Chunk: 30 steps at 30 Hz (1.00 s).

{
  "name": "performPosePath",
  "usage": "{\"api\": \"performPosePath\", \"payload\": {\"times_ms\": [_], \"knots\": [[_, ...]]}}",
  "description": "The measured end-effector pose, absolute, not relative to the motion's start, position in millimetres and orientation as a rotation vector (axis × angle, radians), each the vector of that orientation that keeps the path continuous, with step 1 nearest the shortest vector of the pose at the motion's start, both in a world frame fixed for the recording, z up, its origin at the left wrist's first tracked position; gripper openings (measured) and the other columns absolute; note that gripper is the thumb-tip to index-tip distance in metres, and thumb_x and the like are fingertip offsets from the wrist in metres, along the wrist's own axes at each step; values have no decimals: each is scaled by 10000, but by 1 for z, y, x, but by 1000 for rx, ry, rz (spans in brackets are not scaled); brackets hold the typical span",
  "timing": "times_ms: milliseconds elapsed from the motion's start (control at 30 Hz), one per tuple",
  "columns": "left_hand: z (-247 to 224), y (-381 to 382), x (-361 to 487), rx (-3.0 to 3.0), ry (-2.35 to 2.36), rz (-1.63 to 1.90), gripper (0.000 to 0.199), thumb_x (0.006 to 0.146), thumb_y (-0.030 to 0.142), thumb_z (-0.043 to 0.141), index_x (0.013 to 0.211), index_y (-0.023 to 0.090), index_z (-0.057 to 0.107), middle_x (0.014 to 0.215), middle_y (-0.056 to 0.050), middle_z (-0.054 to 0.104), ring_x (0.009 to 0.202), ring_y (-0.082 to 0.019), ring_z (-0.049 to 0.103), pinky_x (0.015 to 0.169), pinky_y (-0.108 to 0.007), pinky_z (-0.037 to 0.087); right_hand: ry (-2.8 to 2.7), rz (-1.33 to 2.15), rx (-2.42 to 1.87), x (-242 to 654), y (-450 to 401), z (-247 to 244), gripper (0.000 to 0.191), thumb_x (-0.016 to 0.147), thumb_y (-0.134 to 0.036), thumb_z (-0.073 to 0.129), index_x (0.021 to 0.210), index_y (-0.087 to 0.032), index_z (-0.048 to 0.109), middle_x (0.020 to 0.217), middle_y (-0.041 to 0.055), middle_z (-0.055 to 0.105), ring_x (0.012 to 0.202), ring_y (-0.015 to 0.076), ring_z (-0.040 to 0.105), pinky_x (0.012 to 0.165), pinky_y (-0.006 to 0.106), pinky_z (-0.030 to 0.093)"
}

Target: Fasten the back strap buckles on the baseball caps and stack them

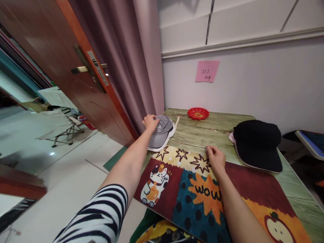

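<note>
My left hand (pixel 150 122) is closed on the top of a grey baseball cap (pixel 164 127) with white lettering, at the table's left end. Under the cap a white edge shows, with a pale strap (pixel 177 121) beside it. My right hand (pixel 215 158) rests by the far edge of a colourful printed mat (pixel 174 199), its fingers curled together; whether anything is between them is hidden. The mat carries a cat figure, the word "WOW" and a cut apple. Right of that hand, apart from it, sits a black cap (pixel 258 141) with a pink edge beneath.
A red scalloped dish (pixel 198 113) stands at the back of the green wood-pattern table (pixel 215 126). Behind are a wall with a pink note (pixel 207 71) and a mauve curtain (pixel 141 60). An open wooden door (pixel 76 77) and a folding chair (pixel 59 126) are to the left.
</note>
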<state>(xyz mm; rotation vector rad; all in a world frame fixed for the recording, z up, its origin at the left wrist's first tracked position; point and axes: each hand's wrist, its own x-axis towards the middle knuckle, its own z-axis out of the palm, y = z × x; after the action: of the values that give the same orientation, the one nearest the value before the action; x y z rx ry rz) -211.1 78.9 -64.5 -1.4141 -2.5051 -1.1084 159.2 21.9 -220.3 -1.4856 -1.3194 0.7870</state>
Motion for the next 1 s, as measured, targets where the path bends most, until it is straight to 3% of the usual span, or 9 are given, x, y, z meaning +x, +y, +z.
{"api": "performPosePath", "payload": {"times_ms": [233,333,467,600,767,933,1000], "knots": [[-37,68,-211,-1491,-2361,-1247,76,779,296,715,799,223,723,1033,-37,746,1017,-238,662,928,-353,471,-1193,922,-1371,159,24,-221,490,767,-615,671,934,-167,777,754,96,770,758,285,716,733,372,549],[-15,56,-202,-1584,-2192,-1375,78,779,283,717,793,209,696,1005,-27,741,984,-200,671,927,-307,490,-1123,1014,-1267,152,24,-220,524,770,-649,681,961,-166,753,884,108,785,801,263,726,756,376,577],[21,33,-169,-1772,-1762,-1647,97,766,262,735,740,197,668,994,-41,736,983,-201,678,964,-330,498,-1051,1151,-1106,141,21,-209,526,795,-666,697,1018,-191,733,1057,110,778,893,238,742,848,403,605],[39,14,-119,-1920,-1544,-1811,96,778,269,750,753,199,689,1046,-52,727,1040,-202,676,947,-326,506,-912,1536,-771,141,16,-189,538,819,-681,703,1119,-236,735,1215,101,749,1144,248,702,1045,425,542],[-4,12,-61,-2071,-1634,-2052,132,767,297,764,727,195,690,1057,-63,712,886,-174,674,798,-291,526,-825,1921,-343,153,10,-174,867,710,-907,591,1252,-238,692,1314,119,712,1318,321,602,1130,502,460],[-75,15,-17,-2167,-1919,-2304,187,710,324,805,701,179,688,979,-72,722,799,-160,659,755,-279,516,-682,1904,-374,161,13,-179,480,831,-621,681,1153,-266,709,1229,67,759,1342,314,586,1166,549,407],[-95,16,-12,-2164,-1962,-2442,233,729,391,799,769,178,714,951,-66,727,816,-161,662,778,-275,515,-662,1909,-419,164,16,-180,431,855,-544,651,1166,-251,706,1223,75,762,1332,315,595,1169,556,401]]}}
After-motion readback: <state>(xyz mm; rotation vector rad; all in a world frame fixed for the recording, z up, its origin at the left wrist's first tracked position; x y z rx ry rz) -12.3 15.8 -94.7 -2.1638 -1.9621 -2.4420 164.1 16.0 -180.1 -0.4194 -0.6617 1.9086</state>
